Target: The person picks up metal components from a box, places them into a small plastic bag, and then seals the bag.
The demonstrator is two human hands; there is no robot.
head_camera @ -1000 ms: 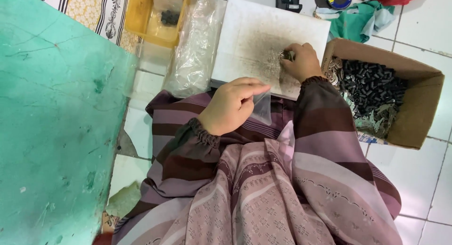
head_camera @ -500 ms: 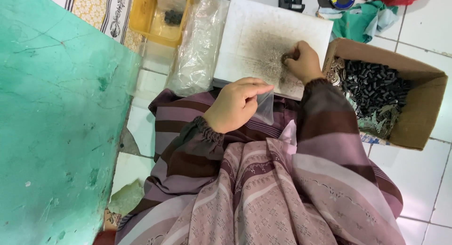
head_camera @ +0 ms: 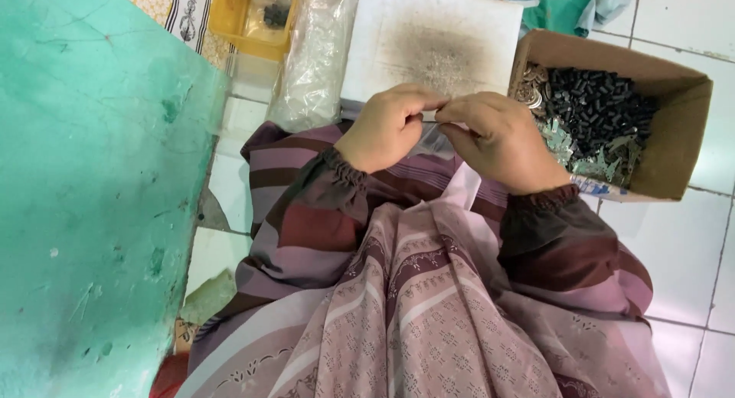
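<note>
Clear plastic pouch [head_camera: 435, 140] hung between both hands above the lap, left hand [head_camera: 387, 126] and right hand [head_camera: 501, 141] each pinching its upper edge, fingertips meeting, mouth facing the white board [head_camera: 429, 38].

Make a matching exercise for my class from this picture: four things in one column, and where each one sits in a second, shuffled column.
Things
1. cardboard box
2. yellow tray
3. small clear bag
4. white board

Places
A. held between the two hands
B. top left, beside a heap of clear plastic
C. on the floor ahead of the hands, smudged grey in the middle
D. at the right, full of small black parts

Pairs: 1-D, 2-B, 3-A, 4-C
</note>
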